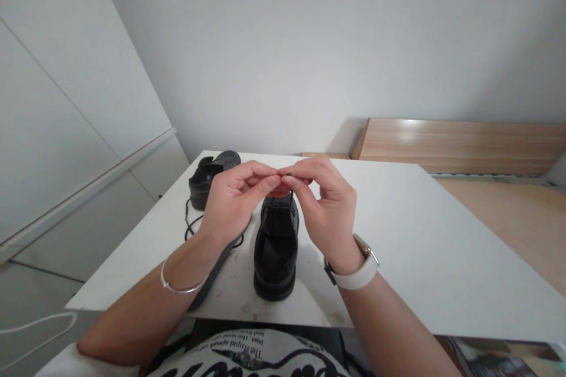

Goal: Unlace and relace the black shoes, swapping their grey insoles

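Observation:
A black leather shoe point(275, 247) stands on the white table point(420, 247) right in front of me, its toe pointing away from me. Above its far end both my hands meet in a pinch. My left hand point(232, 200) and my right hand point(325, 206) have their fingertips pressed together on the end of a black shoelace point(289, 179), which runs down to the shoe. A silver bangle circles my left wrist and a white-strapped watch is on my right wrist.
A second black shoe point(212, 177) lies at the table's far left corner, with a loose black lace point(192, 227) trailing beside it. A wooden bed frame point(460, 141) runs along the wall at the right. White cabinet doors stand at the left.

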The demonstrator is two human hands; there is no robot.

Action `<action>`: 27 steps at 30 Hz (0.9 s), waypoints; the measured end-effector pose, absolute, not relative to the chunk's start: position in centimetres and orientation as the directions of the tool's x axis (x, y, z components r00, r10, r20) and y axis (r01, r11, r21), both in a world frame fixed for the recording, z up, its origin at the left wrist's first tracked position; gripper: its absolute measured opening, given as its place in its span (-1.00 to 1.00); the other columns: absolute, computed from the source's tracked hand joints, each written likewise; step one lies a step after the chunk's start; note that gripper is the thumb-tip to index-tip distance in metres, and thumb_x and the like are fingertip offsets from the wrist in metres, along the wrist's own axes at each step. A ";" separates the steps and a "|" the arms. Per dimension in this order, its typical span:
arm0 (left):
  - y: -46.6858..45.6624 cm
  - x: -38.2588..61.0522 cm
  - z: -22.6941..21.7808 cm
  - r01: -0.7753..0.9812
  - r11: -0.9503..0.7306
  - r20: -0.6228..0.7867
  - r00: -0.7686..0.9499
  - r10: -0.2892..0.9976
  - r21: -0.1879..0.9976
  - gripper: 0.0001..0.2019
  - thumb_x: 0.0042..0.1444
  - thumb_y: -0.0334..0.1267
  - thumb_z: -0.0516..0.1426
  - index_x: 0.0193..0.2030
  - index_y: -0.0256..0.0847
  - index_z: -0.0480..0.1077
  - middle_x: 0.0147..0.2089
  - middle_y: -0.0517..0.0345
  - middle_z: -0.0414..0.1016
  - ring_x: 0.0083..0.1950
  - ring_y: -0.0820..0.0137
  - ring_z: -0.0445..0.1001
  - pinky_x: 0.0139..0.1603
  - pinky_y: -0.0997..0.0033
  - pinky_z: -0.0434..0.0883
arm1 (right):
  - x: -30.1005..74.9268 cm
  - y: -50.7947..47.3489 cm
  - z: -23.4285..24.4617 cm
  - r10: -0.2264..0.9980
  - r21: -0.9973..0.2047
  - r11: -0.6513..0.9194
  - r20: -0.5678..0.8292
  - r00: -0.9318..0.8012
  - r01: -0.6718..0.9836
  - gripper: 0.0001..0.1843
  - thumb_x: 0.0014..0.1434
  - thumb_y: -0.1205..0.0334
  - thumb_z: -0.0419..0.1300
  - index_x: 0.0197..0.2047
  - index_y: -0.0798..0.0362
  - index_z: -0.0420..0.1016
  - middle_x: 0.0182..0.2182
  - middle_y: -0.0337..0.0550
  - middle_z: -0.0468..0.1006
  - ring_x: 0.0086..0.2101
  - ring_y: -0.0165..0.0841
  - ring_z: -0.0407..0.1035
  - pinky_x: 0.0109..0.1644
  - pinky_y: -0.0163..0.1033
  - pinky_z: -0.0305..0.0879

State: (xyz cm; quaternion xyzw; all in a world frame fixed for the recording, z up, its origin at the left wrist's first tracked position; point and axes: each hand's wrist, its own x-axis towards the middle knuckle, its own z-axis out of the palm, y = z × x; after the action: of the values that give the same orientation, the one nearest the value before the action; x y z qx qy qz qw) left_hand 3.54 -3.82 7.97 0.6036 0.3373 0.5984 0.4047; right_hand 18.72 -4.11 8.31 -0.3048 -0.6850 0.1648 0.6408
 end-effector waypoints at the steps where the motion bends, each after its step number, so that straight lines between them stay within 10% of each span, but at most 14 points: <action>1: -3.7 3.6 7.8 -0.129 -0.419 0.432 0.091 0.897 0.899 -0.83 0.13 -0.16 0.32 -0.25 -0.22 0.56 -0.35 0.15 0.63 -0.34 0.37 0.63 -0.14 0.30 0.63 | 18.6 -4.0 8.3 0.637 -0.627 0.751 0.770 0.019 0.206 -0.88 0.25 0.34 0.26 -0.24 -0.06 0.63 -0.27 -0.19 0.55 -0.19 -0.34 0.43 -0.05 -0.15 0.41; 13: -3.3 3.0 7.4 -0.065 -0.456 0.461 0.132 0.878 0.888 -0.86 0.07 -0.26 0.35 -0.24 -0.23 0.57 -0.29 0.12 0.61 -0.26 0.40 0.59 -0.10 0.35 0.58 | 18.7 -2.6 6.0 0.805 -0.823 0.550 0.567 -0.172 -0.141 -0.75 0.33 0.18 0.17 0.03 -0.06 0.57 -0.04 -0.15 0.62 -0.04 -0.34 0.49 0.10 -0.15 0.44; 21: -3.5 2.5 7.6 -0.020 -0.447 0.445 0.145 0.884 0.894 -0.65 0.05 -0.26 0.36 0.01 -0.19 0.55 -0.32 0.15 0.56 -0.28 0.41 0.54 -0.16 0.39 0.54 | 18.7 -2.4 5.0 0.845 -0.843 0.501 0.525 -0.098 -0.194 -0.87 0.26 0.15 0.24 -0.24 0.03 0.47 -0.29 -0.18 0.56 -0.21 -0.36 0.47 -0.01 -0.20 0.41; 27: -2.3 1.6 5.7 -0.320 -0.325 0.380 0.127 0.916 0.890 -0.79 0.08 -0.14 0.35 -0.31 -0.22 0.49 -0.28 0.13 0.54 -0.18 0.36 0.55 0.00 0.23 0.52 | 18.6 -2.1 4.0 0.934 -0.829 0.307 0.356 -0.018 -0.467 -0.80 0.28 0.08 0.19 -0.25 0.01 0.29 -0.49 -0.35 0.36 -0.45 -0.47 0.34 -0.30 -0.31 0.30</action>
State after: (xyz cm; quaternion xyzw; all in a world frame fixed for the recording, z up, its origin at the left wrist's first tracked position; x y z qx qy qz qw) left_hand 1.61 -2.27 5.70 0.5479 0.2722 0.6018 0.5134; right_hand 18.57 -2.07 3.97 -0.2472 -0.4727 0.5344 0.6557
